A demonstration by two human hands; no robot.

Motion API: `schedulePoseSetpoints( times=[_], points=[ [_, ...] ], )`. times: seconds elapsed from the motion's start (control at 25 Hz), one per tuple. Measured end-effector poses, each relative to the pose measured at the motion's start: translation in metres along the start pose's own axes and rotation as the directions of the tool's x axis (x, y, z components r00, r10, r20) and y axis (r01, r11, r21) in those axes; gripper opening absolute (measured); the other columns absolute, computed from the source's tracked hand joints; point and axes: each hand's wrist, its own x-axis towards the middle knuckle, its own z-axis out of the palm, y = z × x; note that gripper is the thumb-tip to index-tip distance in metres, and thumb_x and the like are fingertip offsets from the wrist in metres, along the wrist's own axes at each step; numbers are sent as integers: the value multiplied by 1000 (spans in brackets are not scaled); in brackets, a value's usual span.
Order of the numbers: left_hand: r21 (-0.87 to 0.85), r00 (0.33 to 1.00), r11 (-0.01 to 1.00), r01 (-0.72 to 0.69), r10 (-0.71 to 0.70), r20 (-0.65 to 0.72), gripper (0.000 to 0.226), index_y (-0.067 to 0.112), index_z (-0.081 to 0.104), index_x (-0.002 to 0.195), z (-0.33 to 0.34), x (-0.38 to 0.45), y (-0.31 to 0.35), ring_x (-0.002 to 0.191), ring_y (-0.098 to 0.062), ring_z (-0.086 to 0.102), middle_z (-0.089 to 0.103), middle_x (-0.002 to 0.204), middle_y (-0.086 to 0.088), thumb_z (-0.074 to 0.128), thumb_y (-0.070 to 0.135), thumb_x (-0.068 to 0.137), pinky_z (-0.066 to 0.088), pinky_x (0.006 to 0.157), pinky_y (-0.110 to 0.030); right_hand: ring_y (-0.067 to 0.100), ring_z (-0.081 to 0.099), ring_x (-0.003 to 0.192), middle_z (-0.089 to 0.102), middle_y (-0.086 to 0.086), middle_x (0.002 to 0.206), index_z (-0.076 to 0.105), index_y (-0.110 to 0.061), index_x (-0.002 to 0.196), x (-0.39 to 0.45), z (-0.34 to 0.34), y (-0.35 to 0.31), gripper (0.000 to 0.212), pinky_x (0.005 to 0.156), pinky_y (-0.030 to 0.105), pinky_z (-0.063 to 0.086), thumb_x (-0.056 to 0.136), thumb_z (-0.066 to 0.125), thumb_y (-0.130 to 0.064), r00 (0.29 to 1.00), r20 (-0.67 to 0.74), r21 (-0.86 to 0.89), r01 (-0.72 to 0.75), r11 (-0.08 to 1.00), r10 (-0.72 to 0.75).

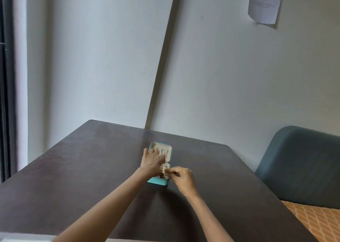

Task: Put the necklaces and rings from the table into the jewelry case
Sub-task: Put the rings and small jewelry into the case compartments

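A dark brown table (92, 168) fills the lower half of the frame, its far edge running toward a pale wall whose corner cuts a slanted line down the middle. In the upper right a sheet of paper (265, 2) hangs on the wall, its print too blurred to read. At the right edge stands one blue-grey upholstered chair (303, 164), cut off by the frame, with a strip of orange patterned floor below it. A dark curtain or frame runs down the far left edge (which of the two is not clear).

Near the centre of the table lies one turquoise jewelry case (158, 181), open, its cream-lined lid laid flat toward the wall. The left hand (152, 161) rests over the case's left side, fingers spread and fairly straight on the lid's lining, hiding much of the interior. The right hand (183, 179) sits just right of the case with fingers curled, pinching something small and pale gold at the near compartment; whether it is a ring or part of a chain cannot be made out. A tangle of gold jewelry (164, 169) shows in that compartment, with thin pieces hanging in the lid, too small to count.

Two bare forearms enter from the bottom edge.
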Motion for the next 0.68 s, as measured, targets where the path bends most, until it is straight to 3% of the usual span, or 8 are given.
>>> schedulePoseSetpoints(
  times=[0.16,0.36,0.56,0.68],
  points=[
    [-56,999,998,18,-20,-32,34,27,56,116,4,-1,0,121,-24,40,49,124,-4,58,40,84,25,99,-37,-1,56,55,75,-1,80,76,-19,92,2,2,0,12,66,25,49,82,70,-21,1000,-3,-101,18,995,-19],
    [-142,999,989,35,-38,-16,28,30,62,110,6,-2,-3,119,-21,44,52,119,-1,60,37,83,25,97,-37,13,66,79,74,-2,92,75,-25,94,-2,3,-4,14,73,29,52,83,67,-24,998,35,-202,64,977,-59],
    [-168,999,985,40,-42,-10,31,30,58,111,8,-1,-6,118,-21,44,53,119,-1,61,41,82,24,98,-37,9,59,88,68,-1,92,74,-33,95,1,0,-1,16,76,20,48,83,68,-24,996,57,-237,78,968,-66],
    [-188,999,981,53,-53,4,32,30,59,111,8,-2,-7,119,-22,44,53,120,-1,62,44,82,24,99,-38,2,55,85,69,-3,95,75,-29,94,8,-1,1,17,74,9,42,83,68,-19,993,106,-235,72,969,-48]
  ],
)
